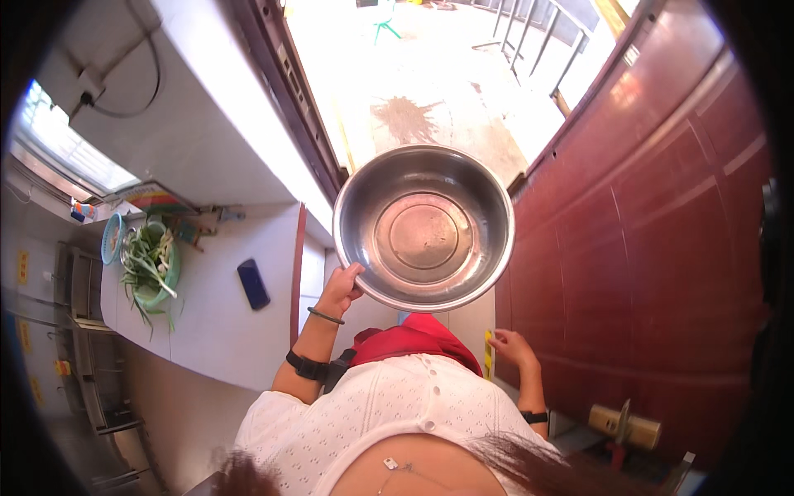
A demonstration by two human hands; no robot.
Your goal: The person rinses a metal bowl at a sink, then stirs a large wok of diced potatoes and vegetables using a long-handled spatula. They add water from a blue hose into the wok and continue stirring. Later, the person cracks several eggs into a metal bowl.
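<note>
My left hand grips the rim of a large stainless steel basin, thumb over the edge at its lower left. Nothing lies inside the basin; its ringed bottom faces me. It is held out in front of my body at the doorway. Low on the right hangs my right hand, holding nothing, fingers loosely apart. It is close to the dark red door and a strip of yellow-and-black tape.
On the left, a white counter carries a phone, a green basin of spring onions and a blue basket. A door lock juts out lower right. Outside, a wet patch marks the ground near metal railings.
</note>
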